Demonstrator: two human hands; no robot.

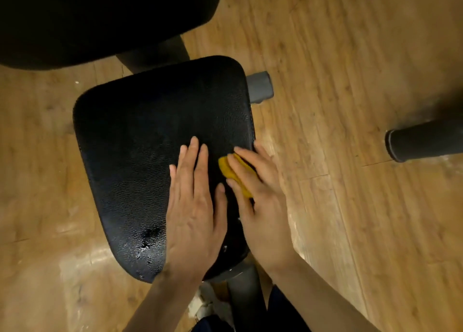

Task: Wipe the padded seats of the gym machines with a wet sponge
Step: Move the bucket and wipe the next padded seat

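right hand presses sponge on seat, seemingly unbranded.

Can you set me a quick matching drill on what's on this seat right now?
Things:
1. sponge
2. left hand
3. seat
4. right hand

States:
A. black, textured, worn patch near its front edge
B. flat on the seat, fingers straight
C. yellow, under the fingers
D. pressing the sponge near the seat's right edge

Pairs: 1-C, 2-B, 3-A, 4-D
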